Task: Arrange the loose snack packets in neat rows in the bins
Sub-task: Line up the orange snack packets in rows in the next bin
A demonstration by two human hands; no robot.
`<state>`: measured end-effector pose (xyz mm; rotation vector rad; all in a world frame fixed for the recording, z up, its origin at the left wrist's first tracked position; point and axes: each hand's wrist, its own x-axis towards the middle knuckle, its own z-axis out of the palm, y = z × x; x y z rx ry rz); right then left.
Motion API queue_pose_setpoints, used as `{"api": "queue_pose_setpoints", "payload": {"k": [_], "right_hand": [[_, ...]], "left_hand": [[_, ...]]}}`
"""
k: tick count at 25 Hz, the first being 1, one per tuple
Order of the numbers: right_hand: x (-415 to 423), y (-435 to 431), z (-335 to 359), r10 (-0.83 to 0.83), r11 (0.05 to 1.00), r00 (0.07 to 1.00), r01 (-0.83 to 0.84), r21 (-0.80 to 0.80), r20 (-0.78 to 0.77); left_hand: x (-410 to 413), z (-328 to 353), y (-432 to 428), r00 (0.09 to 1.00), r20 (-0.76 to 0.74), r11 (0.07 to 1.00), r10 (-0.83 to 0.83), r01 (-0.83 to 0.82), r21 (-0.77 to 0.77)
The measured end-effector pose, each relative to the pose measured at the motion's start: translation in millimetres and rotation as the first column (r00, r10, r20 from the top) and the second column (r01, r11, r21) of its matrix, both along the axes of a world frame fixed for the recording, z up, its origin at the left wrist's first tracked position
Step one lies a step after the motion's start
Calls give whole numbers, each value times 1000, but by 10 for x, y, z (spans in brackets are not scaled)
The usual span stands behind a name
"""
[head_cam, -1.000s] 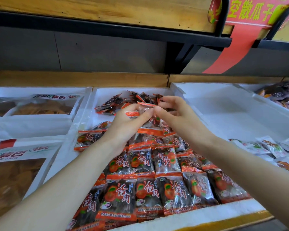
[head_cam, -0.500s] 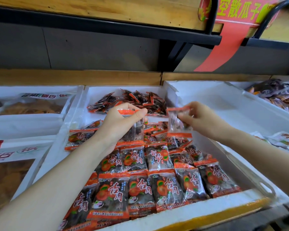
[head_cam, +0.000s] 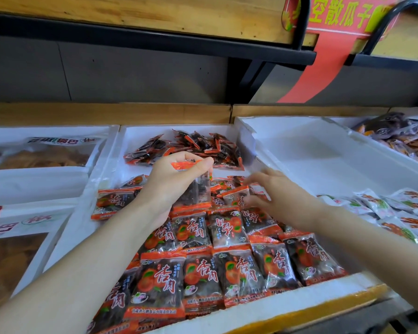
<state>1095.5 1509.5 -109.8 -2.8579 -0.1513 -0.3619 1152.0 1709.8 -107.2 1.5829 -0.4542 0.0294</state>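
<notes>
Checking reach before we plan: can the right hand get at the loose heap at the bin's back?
Likely yes: the right hand looks free, and the heap lies uncovered just beyond it.

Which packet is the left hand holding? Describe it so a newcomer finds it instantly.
Find the middle white foam bin, holding rows of orange-and-black packets. Above them the left hand grips one packet. It alone hangs upright, clear of the others.

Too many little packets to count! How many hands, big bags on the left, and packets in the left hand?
Hands: 2, left hand and right hand
Big bags: 2, back bag and front bag
Packet in left hand: 1
Total: 5
</notes>
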Motion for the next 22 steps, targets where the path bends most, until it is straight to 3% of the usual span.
{"api": "queue_pose_setpoints", "payload": {"k": [2, 5, 7, 10, 12, 15, 19, 22], "right_hand": [[-80, 259, 54, 122, 978, 979, -146, 148, 163], [-104, 582, 73, 229, 901, 943, -299, 315, 240], [-48, 631, 70, 186, 878, 941, -288, 383, 282], [13, 566, 88, 56, 861, 929, -230, 453, 365], [13, 520, 88, 1, 904, 906, -182, 386, 424], [-3, 538, 49, 58, 975, 921, -135, 175, 385], [-44, 542, -24, 109, 984, 943, -148, 101, 313], [-97, 518, -41, 172, 965, 944, -218, 143, 281]], "left_hand": [[-23, 11, -16, 1000, -22, 1000, -19, 19, -18], [-82, 45, -32, 995, -53, 992, -87, 82, -96], [-106, 62, -35, 995, -49, 990, -89, 82, -115], [-91, 61, -30, 997, 16, 993, 79, -80, 82], [-112, 59, -49, 996, -81, 988, 26, -14, 153], [-179, 80, -98, 962, -215, 985, -167, 174, 11], [-154, 100, -67, 943, -161, 956, -292, 286, -59], [-106, 37, -44, 962, -88, 965, -259, 261, 18]]}}
